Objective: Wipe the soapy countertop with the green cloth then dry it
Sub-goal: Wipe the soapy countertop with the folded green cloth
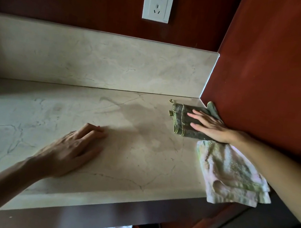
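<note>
Head view: wiping looks to be under way rather than finished. Right of centre, the right hand point(209, 125) presses flat, fingers straight, on the folded green cloth point(182, 120), which lies on the countertop point(104, 126) in its far right corner, touching the red side panel point(267, 82). A darker, damp-looking patch spreads across the middle of the stone, so that stretch has probably been gone over, though in this dim light I cannot make out any suds. The left hand point(74, 149), lower left of centre, rests on the stone with fingers loosely bent, holding nothing. A pale towel point(230, 174) lies at the right front edge, partly overhanging, just below the right wrist; it seems meant for drying, a step not yet begun.

The white wall socket point(158, 3) at top centre carries small print at its lower corner, too tiny to read. No brands or labels show elsewhere.
</note>
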